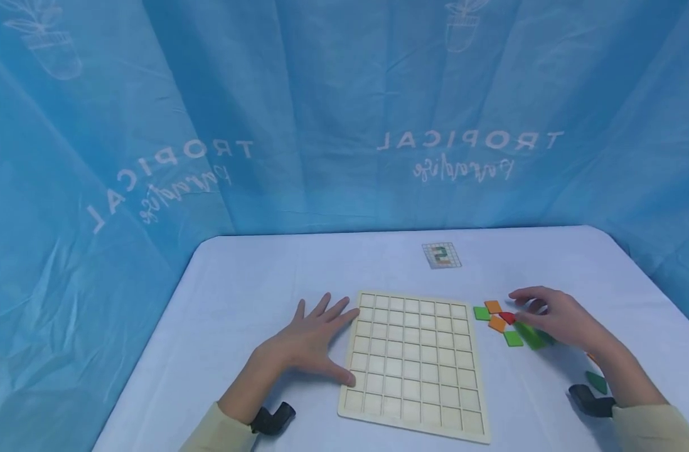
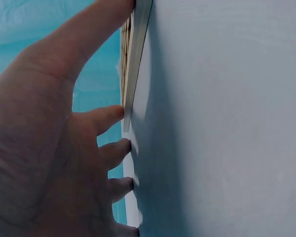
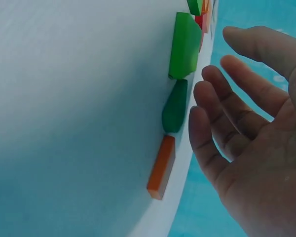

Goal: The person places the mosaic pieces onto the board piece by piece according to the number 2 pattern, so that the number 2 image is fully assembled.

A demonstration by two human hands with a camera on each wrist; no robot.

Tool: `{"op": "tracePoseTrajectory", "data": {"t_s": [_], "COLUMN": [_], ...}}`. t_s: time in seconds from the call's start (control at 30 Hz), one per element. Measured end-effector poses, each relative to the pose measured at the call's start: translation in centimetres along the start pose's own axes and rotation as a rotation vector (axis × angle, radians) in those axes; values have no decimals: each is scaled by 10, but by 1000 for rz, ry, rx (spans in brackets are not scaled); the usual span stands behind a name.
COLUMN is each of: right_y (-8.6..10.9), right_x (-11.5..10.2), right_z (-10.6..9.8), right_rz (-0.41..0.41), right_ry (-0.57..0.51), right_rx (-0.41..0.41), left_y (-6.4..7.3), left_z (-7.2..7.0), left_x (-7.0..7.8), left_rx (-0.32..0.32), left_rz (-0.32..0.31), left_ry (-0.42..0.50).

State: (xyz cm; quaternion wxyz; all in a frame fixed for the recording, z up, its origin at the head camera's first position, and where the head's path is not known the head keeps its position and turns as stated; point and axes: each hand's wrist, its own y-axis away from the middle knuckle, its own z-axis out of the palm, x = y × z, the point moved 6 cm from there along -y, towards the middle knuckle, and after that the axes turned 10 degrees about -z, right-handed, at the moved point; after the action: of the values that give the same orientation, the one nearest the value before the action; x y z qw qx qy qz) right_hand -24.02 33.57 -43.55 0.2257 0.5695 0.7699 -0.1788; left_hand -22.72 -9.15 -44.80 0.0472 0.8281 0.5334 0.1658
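Note:
A pale gridded board (image 1: 410, 358) lies on the white table in the head view. My left hand (image 1: 304, 345) has its fingers spread, with the thumb and index fingertip on the board's left edge. Over the coloured pieces right of the board hovers my right hand (image 1: 561, 318), fingers loosely bent and holding nothing. Below it lie a long light green piece (image 1: 528, 336) and a red piece (image 1: 507, 317). The right wrist view shows a dark green piece (image 3: 175, 106) and an orange piece (image 3: 162, 168) on the cloth beneath the fingers.
Between board and right hand are orange squares (image 1: 496, 324) and green squares (image 1: 512, 339). Another dark green piece (image 1: 597, 382) sits by the right wrist. A small card (image 1: 442, 255) with a gridded pattern lies behind the board. Blue curtain (image 1: 333, 113) surrounds the table's far side.

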Motion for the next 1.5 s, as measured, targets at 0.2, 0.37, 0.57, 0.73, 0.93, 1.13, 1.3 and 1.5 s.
{"op": "tracePoseTrajectory", "data": {"t_s": [0.2,0.37,0.57,0.73,0.93,1.13,1.3,1.5], "right_y": [-4,-6,-4,-7,-13,-18,-23,-26], "right_x": [-1,0,2,-1,-7,-9,-11,-12], "right_z": [12,13,9,12,16,16,15,16], "right_rz": [0,22,49,19,-22,-60,-71,-45], "right_ry": [-25,-7,26,20,-1,13,56,73], "right_rx": [2,-10,-4,-13,-23,-22,-6,-5], "left_y": [6,6,2,3,4,3,2,1], "left_z": [1,0,5,7,8,10,11,11], "left_x": [-7,-8,-3,-5,-6,-4,-3,-2], "left_rx": [-10,30,45,9,7,7,16,23], "left_rz": [21,74,133,106,98,103,111,122], "left_ry": [-4,14,22,8,-6,11,21,33]}}
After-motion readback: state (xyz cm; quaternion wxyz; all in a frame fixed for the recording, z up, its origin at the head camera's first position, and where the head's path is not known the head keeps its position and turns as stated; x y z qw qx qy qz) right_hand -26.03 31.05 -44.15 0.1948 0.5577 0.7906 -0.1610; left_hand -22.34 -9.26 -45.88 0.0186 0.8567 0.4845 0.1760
